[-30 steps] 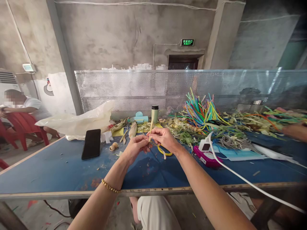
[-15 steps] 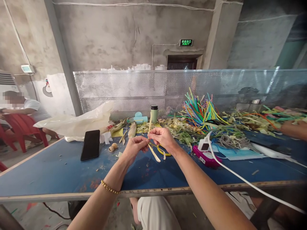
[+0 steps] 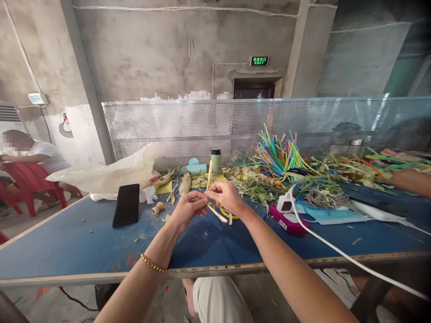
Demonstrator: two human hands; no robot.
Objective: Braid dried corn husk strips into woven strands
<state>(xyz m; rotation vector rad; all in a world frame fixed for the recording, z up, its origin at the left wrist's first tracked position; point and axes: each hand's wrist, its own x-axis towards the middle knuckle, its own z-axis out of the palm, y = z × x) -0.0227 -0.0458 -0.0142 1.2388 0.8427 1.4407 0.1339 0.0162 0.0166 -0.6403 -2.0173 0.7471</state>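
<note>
Both my hands meet above the blue table [image 3: 84,242]. My left hand [image 3: 188,208] pinches a pale straw-coloured strip [image 3: 209,172] that stands up between the fingers; its lower end [image 3: 217,214] slants down to the right. My right hand [image 3: 227,196] is closed on the same strip from the other side. A gold bead bracelet [image 3: 153,264] circles my left wrist. A yellow ring [image 3: 228,214] lies on the table just under my right hand.
A black phone [image 3: 126,205] lies to the left, beside a white plastic bag [image 3: 111,172]. A green bottle [image 3: 215,161], coloured strips [image 3: 283,154] and plant scraps line the mesh screen. A pink device [image 3: 289,220] with a white cable [image 3: 336,251] sits right. Another person's arm [image 3: 411,181] rests far right; someone sits far left on red chairs [image 3: 30,184].
The strip's lower end has swung out to the right below my hands. My hands stay together, shifted slightly left and down in view.
</note>
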